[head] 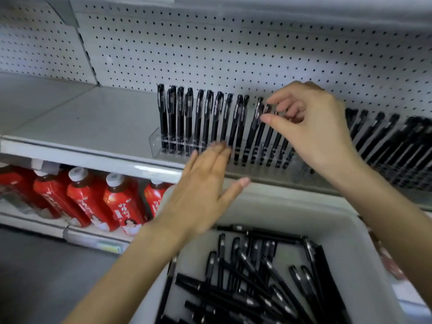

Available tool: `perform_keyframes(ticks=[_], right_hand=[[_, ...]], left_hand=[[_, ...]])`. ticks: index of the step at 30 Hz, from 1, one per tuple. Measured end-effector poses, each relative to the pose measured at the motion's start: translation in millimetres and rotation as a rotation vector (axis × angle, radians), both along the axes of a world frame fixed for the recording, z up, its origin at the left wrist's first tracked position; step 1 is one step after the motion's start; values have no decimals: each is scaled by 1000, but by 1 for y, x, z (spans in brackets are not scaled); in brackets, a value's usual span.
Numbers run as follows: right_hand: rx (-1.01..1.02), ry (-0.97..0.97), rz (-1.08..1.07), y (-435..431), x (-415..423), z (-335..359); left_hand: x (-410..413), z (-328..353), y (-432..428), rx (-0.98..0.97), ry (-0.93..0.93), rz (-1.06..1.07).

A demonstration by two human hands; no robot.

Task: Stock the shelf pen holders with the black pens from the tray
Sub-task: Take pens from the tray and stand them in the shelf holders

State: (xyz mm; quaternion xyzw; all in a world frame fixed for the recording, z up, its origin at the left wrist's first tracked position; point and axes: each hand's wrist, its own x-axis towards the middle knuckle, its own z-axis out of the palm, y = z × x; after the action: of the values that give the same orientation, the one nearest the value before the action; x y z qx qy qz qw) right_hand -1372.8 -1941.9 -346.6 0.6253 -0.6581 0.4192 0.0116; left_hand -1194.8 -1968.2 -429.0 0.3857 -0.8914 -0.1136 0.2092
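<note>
Shelf pen holder (155,139): R hand (313,127) pinches a black pen (261,139) in it, L hand (201,183) flat at its front.

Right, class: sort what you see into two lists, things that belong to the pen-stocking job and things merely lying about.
Belongs to the job: loose black pens, grey tray, clear pen holder, standing pens, right hand, held pen, left hand.
Just lying about: red bottles on the lower shelf, pegboard.
</note>
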Motion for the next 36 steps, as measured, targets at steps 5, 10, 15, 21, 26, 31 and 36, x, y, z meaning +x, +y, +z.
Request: perform_keyframes(ticks=[5,10,15,21,26,31,36], right_hand=[[268,-283,183,62,9,-54],[730,-354,132,102,0,-131],[795,-462,48,105,-4,-151],[836,-405,102,109,0,-154],[881,-412,168,109,3,-154],[919,-429,234,110,7,-154],[846,-404,201,112,4,-148]], left_hand=[[45,0,39,329,277,135],[62,-16,64,351,189,296],[53,-29,68,119,-95,310],[49,-31,69,129,-92,307],[51,-35,69,63,-102,295],[51,-34,70,79,-96,299],[53,-35,70,71,-107,294]])
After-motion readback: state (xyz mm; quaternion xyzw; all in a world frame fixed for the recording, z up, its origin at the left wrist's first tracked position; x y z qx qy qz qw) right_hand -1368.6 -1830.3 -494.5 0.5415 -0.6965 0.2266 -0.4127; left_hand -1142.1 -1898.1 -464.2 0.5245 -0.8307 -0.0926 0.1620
